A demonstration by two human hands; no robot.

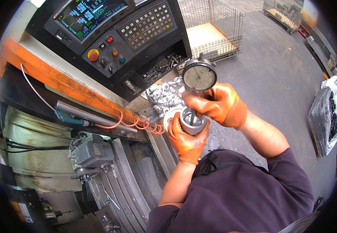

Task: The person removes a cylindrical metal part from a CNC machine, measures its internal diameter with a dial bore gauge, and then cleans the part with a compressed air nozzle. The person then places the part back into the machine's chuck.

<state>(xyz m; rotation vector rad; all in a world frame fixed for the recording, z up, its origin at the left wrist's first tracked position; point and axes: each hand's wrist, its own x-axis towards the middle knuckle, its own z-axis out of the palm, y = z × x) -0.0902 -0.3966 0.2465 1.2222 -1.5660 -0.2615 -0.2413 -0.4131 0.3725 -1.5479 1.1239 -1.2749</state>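
My left hand (186,141), in an orange glove, grips a short grey metal ring-shaped part (192,121) from below. My right hand (219,104), also orange-gloved, holds a dial bore gauge (199,75) by its stem. The round dial face points up toward me and the stem goes down into the bore of the metal part. Both hands are in front of my chest, just right of the machine.
A lathe with an open work area (98,163) fills the left. Its control panel (114,35) with screen and keypad is above. A coiled orange air hose (145,126) hangs beside a pile of finished metal parts (164,95). Wire baskets (215,31) stand behind on the grey floor.
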